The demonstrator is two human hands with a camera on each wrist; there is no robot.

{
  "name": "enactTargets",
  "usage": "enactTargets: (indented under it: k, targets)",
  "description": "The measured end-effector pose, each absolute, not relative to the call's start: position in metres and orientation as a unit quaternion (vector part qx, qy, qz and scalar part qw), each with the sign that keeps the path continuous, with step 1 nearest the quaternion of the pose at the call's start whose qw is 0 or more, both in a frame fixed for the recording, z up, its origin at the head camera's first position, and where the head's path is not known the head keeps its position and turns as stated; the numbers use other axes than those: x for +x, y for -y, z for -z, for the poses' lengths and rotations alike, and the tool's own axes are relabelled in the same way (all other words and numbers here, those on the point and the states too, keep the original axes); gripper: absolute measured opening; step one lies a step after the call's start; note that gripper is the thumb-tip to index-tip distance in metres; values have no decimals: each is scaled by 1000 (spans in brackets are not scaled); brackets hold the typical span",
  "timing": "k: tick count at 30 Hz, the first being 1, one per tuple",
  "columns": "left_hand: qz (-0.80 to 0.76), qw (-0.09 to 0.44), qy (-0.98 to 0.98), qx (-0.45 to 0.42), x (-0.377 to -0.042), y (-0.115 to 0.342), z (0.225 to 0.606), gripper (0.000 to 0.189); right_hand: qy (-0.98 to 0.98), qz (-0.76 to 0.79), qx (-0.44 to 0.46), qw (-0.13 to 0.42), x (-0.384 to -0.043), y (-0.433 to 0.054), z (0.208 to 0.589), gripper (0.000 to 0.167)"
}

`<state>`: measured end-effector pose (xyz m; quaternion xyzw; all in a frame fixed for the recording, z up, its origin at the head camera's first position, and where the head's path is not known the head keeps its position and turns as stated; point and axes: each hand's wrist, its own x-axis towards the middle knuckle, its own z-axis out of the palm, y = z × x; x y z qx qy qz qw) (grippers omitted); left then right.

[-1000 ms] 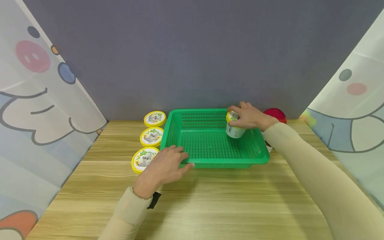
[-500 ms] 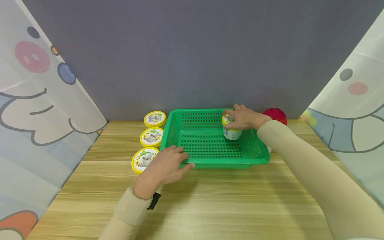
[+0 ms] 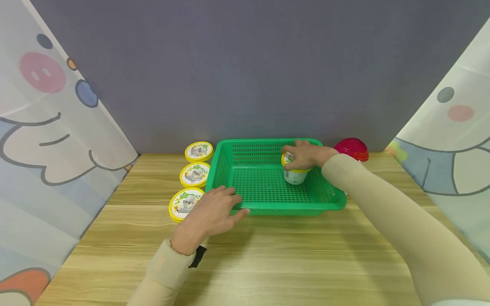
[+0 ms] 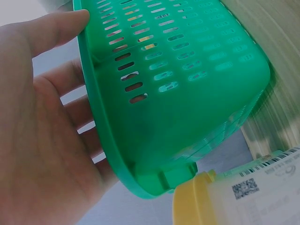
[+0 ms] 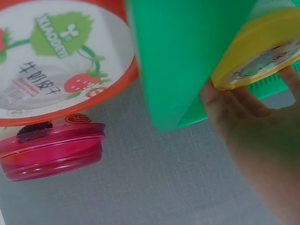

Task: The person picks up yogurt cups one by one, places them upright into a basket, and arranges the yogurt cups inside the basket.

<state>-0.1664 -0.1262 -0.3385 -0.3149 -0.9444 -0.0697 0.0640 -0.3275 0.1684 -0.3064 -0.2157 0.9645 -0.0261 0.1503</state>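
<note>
At 9 o'clock beside green basket [image 3: 268,206], three yellow-lidded tubs [image 3: 195,174] on worktop [image 3: 291,255]; basket shift could knock them. At 8, left grip [image 3: 212,209] pinching basket rim; slackening could let basket slide. Toward 3, inside basket, fourth tub [image 3: 294,177], right grip [image 3: 304,154] grasping its lid; lid popping could drop tub. At 2, outside, red container [image 3: 352,148]; sleeve [image 3: 367,193] could bump it.

Soft, even indoor light; head view fairly crisp, wrist views hazier.
Faint shadows on the wooden table [image 3: 291,272] below the basket [image 3: 283,206] and right sleeve [image 3: 383,212]; pale sheen mid-front. Wide-angle stretch toward corners. Right wrist: basket blurred up close. Left wrist: upper-left corner washed out.
</note>
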Motion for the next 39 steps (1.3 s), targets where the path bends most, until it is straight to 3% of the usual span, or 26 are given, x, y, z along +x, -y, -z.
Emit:
enactTargets:
  k: [19,39]
  targets:
    - [65,71,945,-314,-165,125,339,32,-968,18,-190,162,-334,-170,304,71]
    - [68,75,945,-312,-165,125,338,29,-974,11,-164,155,-316,-168,292,88]
